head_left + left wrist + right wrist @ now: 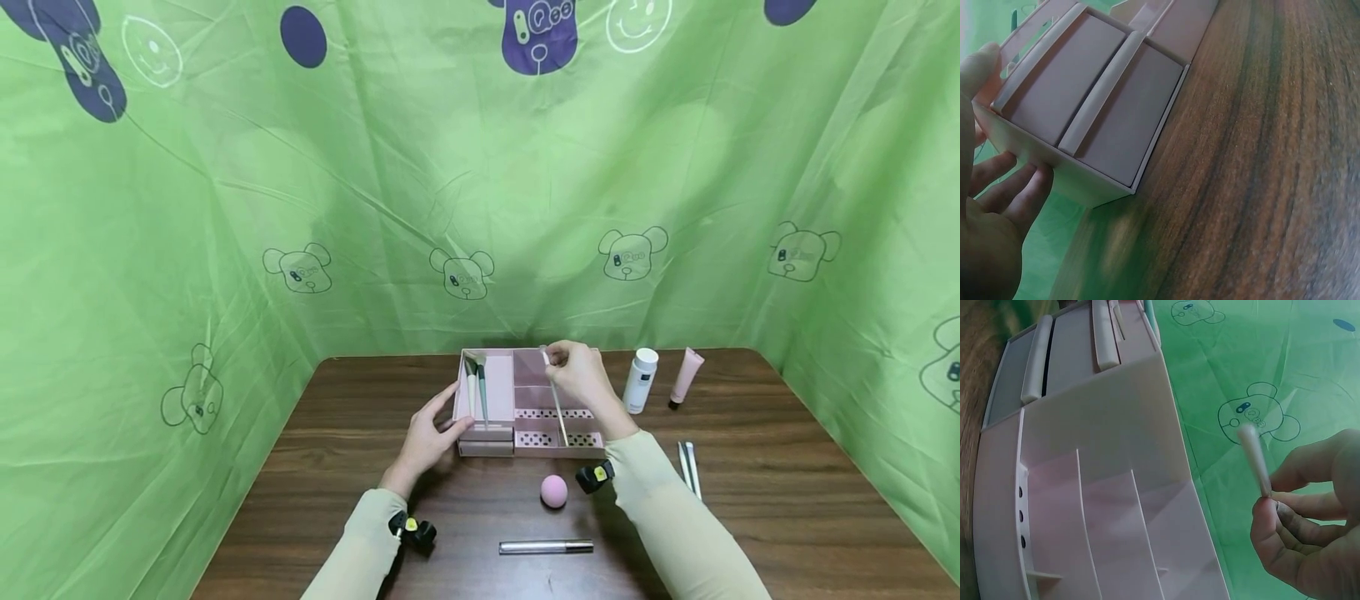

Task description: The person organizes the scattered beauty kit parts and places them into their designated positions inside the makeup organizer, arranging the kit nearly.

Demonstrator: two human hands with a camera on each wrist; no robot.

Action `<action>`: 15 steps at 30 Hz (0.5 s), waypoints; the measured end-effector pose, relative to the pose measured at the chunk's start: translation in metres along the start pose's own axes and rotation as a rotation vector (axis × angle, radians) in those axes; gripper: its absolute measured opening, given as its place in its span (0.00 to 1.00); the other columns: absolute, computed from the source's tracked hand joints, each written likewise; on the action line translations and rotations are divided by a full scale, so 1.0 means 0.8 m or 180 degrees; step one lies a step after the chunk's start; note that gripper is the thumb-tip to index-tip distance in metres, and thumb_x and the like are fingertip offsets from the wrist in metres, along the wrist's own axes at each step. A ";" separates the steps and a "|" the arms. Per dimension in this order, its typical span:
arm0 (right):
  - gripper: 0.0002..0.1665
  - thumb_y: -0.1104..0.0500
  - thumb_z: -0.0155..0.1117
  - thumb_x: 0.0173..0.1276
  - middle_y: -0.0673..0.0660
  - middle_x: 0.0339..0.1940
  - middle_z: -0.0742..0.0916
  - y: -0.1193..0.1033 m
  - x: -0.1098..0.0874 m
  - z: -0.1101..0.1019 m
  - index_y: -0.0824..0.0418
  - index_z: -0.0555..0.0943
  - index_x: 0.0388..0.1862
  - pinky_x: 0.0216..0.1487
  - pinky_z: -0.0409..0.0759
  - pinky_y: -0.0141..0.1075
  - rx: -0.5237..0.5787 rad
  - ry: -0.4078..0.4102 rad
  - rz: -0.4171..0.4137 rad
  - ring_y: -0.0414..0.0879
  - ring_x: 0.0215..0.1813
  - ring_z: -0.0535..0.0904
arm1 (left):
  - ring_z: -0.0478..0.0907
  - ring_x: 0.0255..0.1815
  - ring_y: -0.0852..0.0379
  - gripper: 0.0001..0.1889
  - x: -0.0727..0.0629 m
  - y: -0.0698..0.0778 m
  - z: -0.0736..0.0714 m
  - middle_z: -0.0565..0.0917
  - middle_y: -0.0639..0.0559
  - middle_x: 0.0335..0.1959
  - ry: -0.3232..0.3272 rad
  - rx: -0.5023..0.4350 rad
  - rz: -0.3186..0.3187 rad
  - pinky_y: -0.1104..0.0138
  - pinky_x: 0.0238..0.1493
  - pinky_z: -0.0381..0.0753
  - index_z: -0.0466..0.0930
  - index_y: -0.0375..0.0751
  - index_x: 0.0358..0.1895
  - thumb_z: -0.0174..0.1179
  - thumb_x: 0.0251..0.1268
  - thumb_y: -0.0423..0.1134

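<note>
A pale pink makeup organizer stands at the back of the table. My left hand grips its left front corner; in the left wrist view the thumb lies at the top rim and the fingers press the side wall, beside two drawers. My right hand pinches a slim white makeup brush near its upper end, above the divided right part. In the right wrist view a pale end of the brush sticks out from the fingertips. Two makeup brushes lie in the left top tray.
A white bottle and a pink tube stand right of the organizer. Two slim brushes lie by the right sleeve. A pink ball-shaped sponge and a silver pen-like tube lie in front. A green curtain surrounds the table.
</note>
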State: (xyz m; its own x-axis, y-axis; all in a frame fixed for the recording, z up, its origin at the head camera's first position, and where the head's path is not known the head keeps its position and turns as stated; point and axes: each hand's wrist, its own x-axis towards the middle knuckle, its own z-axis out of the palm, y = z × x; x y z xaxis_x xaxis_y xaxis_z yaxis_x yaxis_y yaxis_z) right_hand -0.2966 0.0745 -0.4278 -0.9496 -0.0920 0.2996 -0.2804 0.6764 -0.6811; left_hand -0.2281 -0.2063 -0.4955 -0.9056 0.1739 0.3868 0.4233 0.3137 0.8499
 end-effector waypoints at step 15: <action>0.17 0.62 0.65 0.54 0.51 0.34 0.89 -0.023 0.008 0.015 0.58 0.86 0.45 0.45 0.83 0.42 0.0063 -0.0046 -0.0034 0.46 0.37 0.83 | 0.73 0.60 0.30 0.36 0.000 0.007 -0.001 0.68 0.28 0.67 -0.0050 -0.0013 0.0004 0.49 0.58 0.79 0.63 0.28 0.70 0.68 0.60 0.34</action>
State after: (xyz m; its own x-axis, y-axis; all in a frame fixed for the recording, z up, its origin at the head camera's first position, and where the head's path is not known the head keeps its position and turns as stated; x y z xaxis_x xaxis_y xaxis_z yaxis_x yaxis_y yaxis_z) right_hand -0.2995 0.0529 -0.4215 -0.9484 -0.1099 0.2973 -0.2932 0.6606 -0.6911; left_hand -0.2256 -0.2057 -0.4904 -0.9045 0.1889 0.3823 0.4243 0.3098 0.8509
